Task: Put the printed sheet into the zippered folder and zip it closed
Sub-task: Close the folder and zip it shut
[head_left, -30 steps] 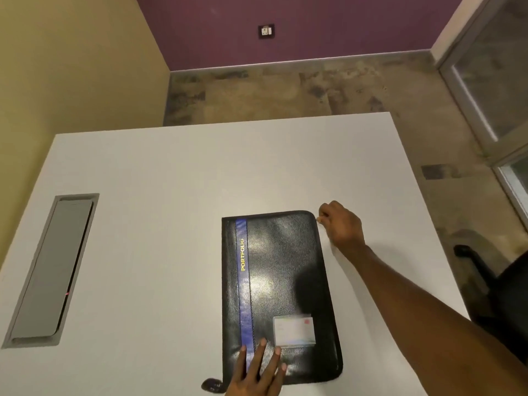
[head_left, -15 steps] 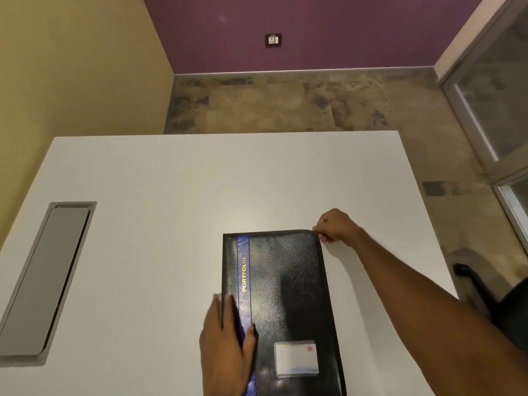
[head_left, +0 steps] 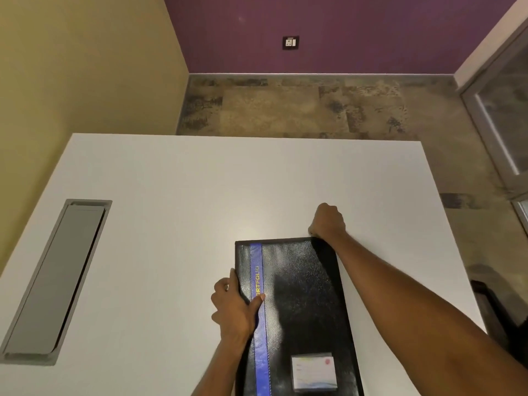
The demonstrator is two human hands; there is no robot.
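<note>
A black zippered folder [head_left: 297, 304] with a blue stripe and a card window lies closed on the white table [head_left: 177, 212], near its front. My left hand [head_left: 235, 307] grips the folder's left edge, thumb laid on the blue stripe. My right hand [head_left: 327, 221] is curled at the folder's far right corner, where it seems to pinch the zip pull; the pull itself is hidden by the fingers. No printed sheet is in view.
A grey cable hatch [head_left: 57, 281] is set into the table at the left. The table's right edge drops to a tiled floor, with a dark chair [head_left: 503, 312] beside it. A glass door [head_left: 505, 115] stands at the far right.
My left hand has moved from the folder's near end up to its left edge and taken hold. My right hand stays curled at the far right corner. The view has tilted.
</note>
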